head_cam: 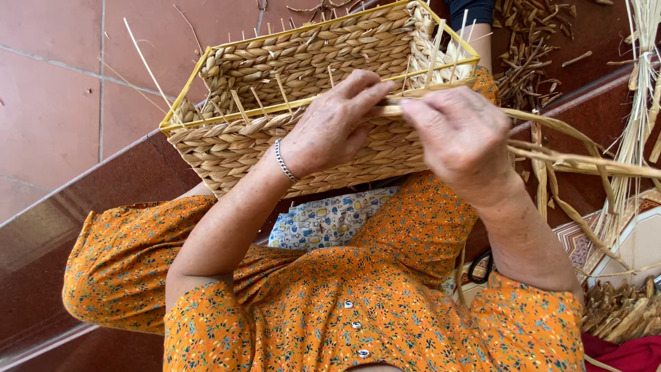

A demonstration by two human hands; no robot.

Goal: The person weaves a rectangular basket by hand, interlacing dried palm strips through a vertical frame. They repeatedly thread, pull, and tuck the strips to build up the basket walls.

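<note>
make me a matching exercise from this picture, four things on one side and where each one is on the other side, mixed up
Things:
1. woven basket
2. bracelet
3. white buttons
4. loose dried strands

Places:
A. down the front of the orange dress
B. trailing off past the right hand
C. on the wrist of the left hand
D. on the lap, rim edged by a yellow frame

Pairs: 1-D, 2-C, 3-A, 4-B
</note>
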